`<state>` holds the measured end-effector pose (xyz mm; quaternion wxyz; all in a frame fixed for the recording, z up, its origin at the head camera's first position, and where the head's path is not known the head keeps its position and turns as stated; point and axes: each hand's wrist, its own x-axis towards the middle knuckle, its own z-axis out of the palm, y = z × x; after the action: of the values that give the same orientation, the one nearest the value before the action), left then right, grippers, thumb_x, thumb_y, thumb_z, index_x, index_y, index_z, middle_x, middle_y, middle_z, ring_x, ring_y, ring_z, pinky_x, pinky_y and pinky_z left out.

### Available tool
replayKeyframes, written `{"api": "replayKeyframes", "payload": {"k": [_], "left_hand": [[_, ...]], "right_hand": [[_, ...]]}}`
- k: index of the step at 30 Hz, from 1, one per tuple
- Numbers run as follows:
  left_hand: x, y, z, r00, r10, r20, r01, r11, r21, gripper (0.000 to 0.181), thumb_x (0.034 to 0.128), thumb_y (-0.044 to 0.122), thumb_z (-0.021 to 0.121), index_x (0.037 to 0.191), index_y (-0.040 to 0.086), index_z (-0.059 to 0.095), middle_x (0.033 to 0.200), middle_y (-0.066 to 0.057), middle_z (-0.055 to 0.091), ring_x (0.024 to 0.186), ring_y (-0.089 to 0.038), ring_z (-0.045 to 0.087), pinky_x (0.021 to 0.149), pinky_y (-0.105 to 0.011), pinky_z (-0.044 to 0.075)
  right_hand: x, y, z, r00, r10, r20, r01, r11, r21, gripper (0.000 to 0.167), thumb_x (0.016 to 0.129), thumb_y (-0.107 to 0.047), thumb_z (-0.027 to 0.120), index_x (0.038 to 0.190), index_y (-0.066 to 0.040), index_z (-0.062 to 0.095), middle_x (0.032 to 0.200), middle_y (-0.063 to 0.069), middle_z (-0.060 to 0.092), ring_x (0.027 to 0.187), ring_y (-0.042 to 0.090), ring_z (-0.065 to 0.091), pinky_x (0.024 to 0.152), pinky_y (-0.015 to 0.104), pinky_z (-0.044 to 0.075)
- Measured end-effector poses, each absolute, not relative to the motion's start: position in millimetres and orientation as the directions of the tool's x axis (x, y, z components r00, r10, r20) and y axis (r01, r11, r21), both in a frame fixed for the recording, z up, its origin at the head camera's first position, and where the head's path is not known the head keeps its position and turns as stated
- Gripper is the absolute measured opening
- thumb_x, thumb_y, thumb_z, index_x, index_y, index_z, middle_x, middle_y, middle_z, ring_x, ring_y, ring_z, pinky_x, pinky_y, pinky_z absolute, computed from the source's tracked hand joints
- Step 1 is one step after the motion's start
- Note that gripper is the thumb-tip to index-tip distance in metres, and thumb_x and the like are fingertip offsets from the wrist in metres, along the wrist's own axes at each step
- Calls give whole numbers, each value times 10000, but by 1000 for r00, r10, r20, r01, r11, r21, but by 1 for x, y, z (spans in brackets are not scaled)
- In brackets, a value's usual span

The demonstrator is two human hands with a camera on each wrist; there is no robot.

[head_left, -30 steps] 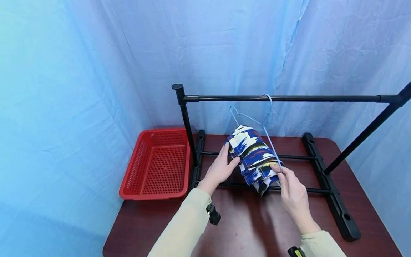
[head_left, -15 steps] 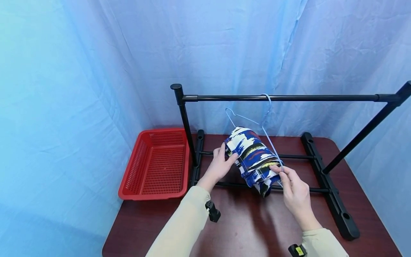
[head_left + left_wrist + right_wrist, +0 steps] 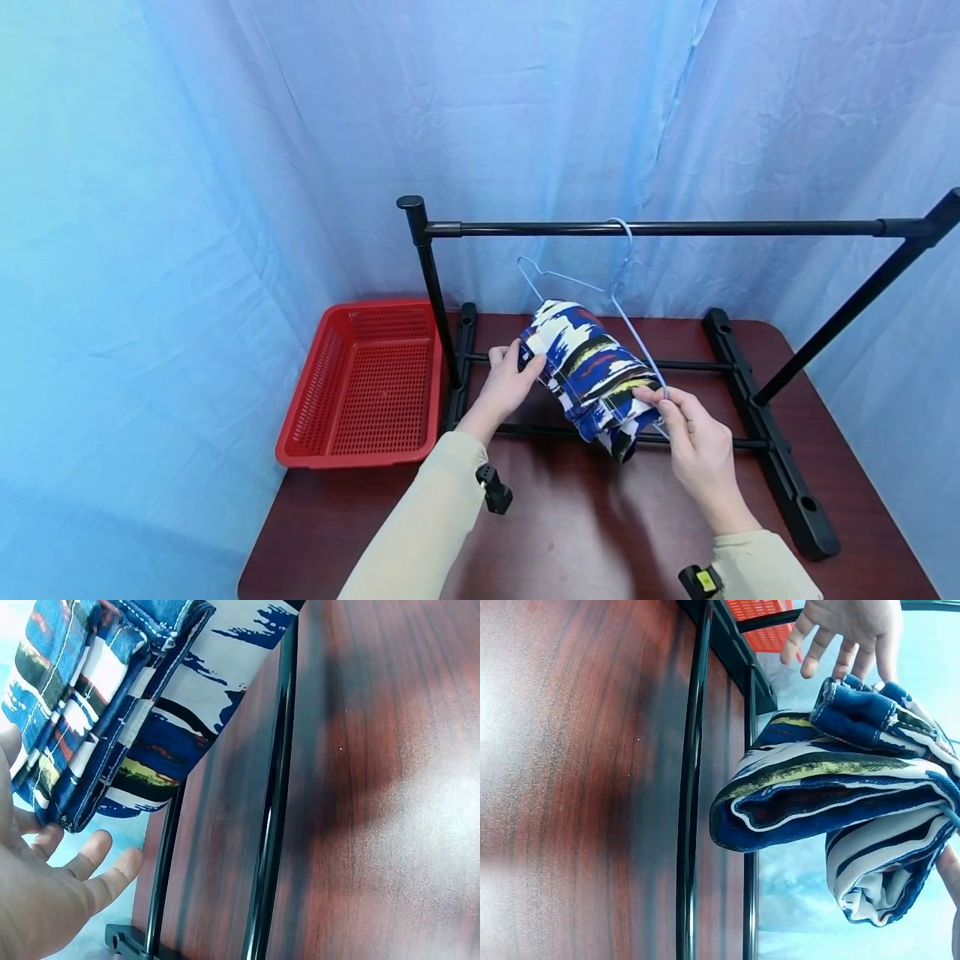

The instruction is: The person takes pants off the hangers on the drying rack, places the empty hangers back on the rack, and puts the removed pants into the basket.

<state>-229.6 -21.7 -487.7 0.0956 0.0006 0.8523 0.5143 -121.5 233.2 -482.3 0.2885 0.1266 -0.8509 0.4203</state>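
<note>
A folded garment patterned in blue, white, black and yellow point(image 3: 592, 358) hangs over a light blue wire hanger point(image 3: 632, 327), whose hook is over the black rack's top bar point(image 3: 720, 228). At the garment's left end my left hand point(image 3: 504, 385) touches the edge, thumb on the near side. In the left wrist view several fingers of the left hand point(image 3: 56, 889) are spread below the cloth's edge point(image 3: 112, 712). My right hand point(image 3: 697, 446) pinches the hanger's right corner with the cloth there. The right wrist view shows the garment's open folds point(image 3: 810, 802) and the left hand point(image 3: 855, 630) beyond.
A red perforated basket point(image 3: 386, 396) stands left of the rack on the dark red table point(image 3: 555, 542). The rack's left post point(image 3: 438, 308) rises beside it, and its right foot point(image 3: 780, 450) lies to the right. Blue curtains point(image 3: 480, 100) hang behind and at the sides.
The hanger's left shoulder and the garment have swung slightly left and towards me. My left hand has moved a little left with the cloth's edge, my right hand slightly right.
</note>
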Motion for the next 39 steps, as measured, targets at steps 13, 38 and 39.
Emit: {"api": "replayKeyframes", "payload": {"k": [13,38,39], "left_hand": [[-230,-24,-488,-985,111,-128,-65,451,890,701,1041,549,486,1567,105,353,1493,-151,284,1276,-344,501,1087,-497,433],[-230,-46,-491,-984,119,-129,-103,201,974,563,938,556,673,1218,103,491,1145,-117,636,1053,-203,610,1007,-450,468],[-229,-47,-491,-985,119,-126,-100,203,974,557,939,554,673,1211,104,489,1140,-113,631,1050,-201,607,1003,-447,466]], "right_hand": [[-127,248,-480,-863,29,504,-449,415,-791,212,1050,-12,528,1184,-5,692,1134,176,753,1132,37,682,913,130,522],[-142,284,-495,-935,-143,324,-317,-72,-946,366,1068,15,461,1404,157,494,1274,79,718,1240,125,645,982,250,533],[-143,285,-497,-932,-144,333,-323,-94,-942,366,1071,24,444,1408,161,485,1284,88,712,1247,131,641,994,247,525]]}}
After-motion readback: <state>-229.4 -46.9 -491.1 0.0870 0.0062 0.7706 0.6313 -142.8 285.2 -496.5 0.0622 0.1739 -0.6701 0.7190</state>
